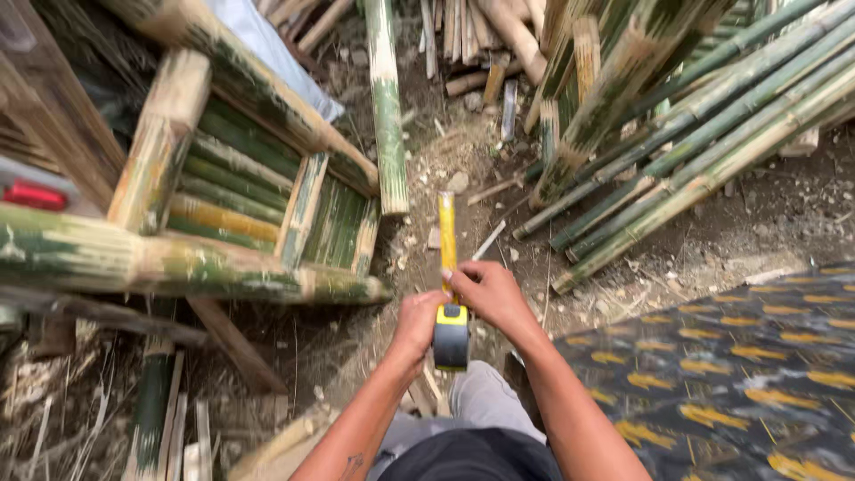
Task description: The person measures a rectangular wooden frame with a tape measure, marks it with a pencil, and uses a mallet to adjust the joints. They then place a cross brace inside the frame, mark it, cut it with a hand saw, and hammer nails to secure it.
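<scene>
1. The left hand is closed around the yellow-and-grey tape measure case, held just above the person's knees.
2. The right hand pinches the extended yellow steel blade just beyond the case, fingers curled.
3. The blade's long axis runs straight away from the hands, its tip near the upright green bamboo pole.
4. The slatted bamboo frame lies to the left, nearer the left hand.
</scene>
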